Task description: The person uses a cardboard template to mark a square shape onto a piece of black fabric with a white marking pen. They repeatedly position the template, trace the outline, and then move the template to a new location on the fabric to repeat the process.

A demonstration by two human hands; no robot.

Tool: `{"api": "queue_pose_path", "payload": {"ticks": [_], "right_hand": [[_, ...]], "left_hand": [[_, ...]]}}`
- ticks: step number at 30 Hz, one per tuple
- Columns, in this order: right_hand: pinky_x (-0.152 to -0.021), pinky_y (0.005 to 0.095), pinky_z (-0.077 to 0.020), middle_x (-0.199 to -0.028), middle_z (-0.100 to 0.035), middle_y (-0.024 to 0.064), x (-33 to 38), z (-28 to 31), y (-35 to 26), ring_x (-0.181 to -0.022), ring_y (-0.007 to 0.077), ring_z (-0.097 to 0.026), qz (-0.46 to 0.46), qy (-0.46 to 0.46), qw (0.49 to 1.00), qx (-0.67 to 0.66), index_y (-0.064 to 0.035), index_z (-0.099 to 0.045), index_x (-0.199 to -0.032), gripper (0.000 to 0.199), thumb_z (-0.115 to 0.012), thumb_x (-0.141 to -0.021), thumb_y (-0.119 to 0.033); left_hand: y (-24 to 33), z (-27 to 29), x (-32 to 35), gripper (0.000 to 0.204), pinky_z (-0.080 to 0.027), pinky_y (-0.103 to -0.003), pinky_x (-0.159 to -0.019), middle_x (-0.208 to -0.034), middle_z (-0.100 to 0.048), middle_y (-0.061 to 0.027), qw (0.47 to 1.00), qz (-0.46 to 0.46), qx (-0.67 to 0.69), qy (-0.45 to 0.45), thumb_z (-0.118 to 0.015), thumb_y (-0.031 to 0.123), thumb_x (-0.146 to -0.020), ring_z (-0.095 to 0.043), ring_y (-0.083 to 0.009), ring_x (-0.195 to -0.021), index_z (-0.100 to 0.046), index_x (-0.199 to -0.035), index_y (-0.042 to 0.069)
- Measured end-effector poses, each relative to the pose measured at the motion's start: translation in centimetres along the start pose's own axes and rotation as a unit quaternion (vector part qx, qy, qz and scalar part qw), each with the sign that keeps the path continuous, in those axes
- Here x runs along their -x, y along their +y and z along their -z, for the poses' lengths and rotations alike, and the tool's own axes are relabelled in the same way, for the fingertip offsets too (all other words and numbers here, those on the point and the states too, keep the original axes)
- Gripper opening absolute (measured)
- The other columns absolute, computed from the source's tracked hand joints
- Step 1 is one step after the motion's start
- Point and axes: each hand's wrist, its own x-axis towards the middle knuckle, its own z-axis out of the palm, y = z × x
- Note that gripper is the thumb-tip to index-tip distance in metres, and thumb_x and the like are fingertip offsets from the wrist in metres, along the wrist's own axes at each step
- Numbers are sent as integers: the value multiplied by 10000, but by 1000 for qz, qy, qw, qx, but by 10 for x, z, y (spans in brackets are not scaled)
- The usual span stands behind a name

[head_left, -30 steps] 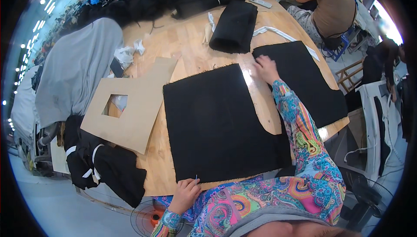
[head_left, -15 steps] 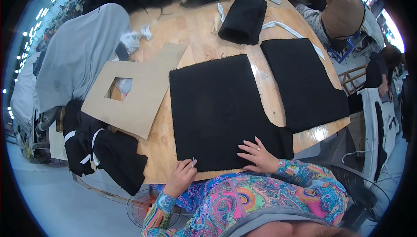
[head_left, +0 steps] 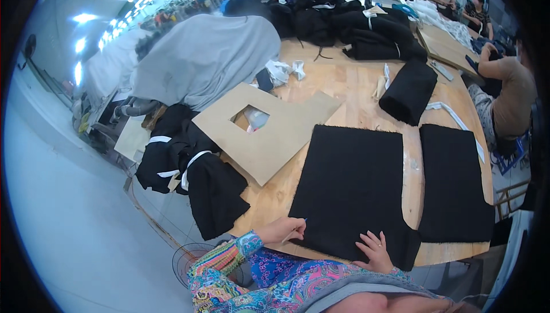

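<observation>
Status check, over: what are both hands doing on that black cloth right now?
Left hand pinching a thin marker at black fabric panel edge. Right hand flat on it. Cardboard template lies apart.

Bright, even overhead strip lights (head_left: pixel 86 18) glare upper left; shadows soft; fisheye bends edges; dark rim vignette.

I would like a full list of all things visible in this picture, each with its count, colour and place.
cut fabric panel: 1, black, table's near edge, under both hands
second fabric panel: 1, black, right of the first
cardboard template: 1, tan, square hole, left of the panels
fabric roll: 1, black, behind the panels
grey cover: 1, draped at table's far left
black garments: several, white bands, hanging off table's left edge
wooden table: 1, light brown
seated person: 1, brown top, right side
left hand: holds a thin marking tool at the panel's edge
right hand: flat on the panel
</observation>
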Motion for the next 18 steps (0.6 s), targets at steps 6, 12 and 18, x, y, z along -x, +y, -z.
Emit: {"api": "queue_pose_path", "payload": {"ticks": [6, 12, 18], "right_hand": [[-1111, 586, -163, -1313, -495, 145, 1, 2, -1, -1313, 336, -377, -10, 16, 999, -44, -42, -595, -1170, 551, -780, -691, -240], [-1056, 522, -336, -1244, -521, 169, 3, 1, 3, -1213, 367, -467, -63, 105, 991, -52, -1, -592, -1134, 556, -646, -582, 33], [-970, 488, -407, -964, -634, 115, 1, 79, 13, -990, 335, -579, -81, 245, 958, 125, -36, -630, -1023, 499, -603, -547, 110]], "left_hand": [[34, 22, -13, 47, -451, -318, -592, -764, -568, -74, 995, 58, -70, -40, -573, 57, -877, -571, -207, -646, -530, -893, 48], [30, 37, -18, 70, -483, -366, -620, -795, -606, -139, 960, -115, -233, 107, -580, -1, -824, -604, -303, -712, -546, -861, 47], [114, 87, -34, 220, -501, -371, -729, -820, -612, -106, 916, -186, -275, 227, -569, -80, -741, -609, -289, -795, -584, -941, 11]]}}
